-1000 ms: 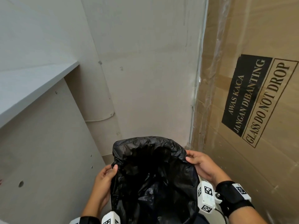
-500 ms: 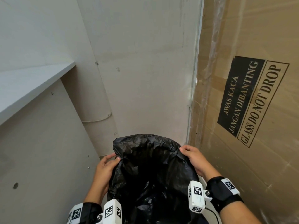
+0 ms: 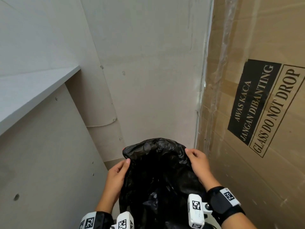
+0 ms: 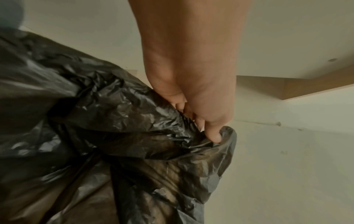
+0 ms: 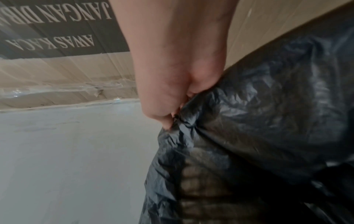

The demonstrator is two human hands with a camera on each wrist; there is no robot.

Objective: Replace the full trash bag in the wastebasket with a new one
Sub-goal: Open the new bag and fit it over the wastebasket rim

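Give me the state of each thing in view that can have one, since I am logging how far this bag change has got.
trash bag: black, mouth held open, gripped at both sides of its rim
left hand: fingers curled, gripping the bag's left edge
right hand: fingers curled, pinching the bag's right edge
cardboard box: upright beside the bag, wrapped in clear film, label reads GLASS DO NOT DROP

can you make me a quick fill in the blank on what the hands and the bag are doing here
1. Both hands hold a trash bag whose colour is ____.
2. The left hand pinches the bag's ____ edge.
3. The cardboard box on the right reads GLASS DO NOT ____.
4. The right hand grips the bag's ____ edge.

Missing words: black; left; DROP; right
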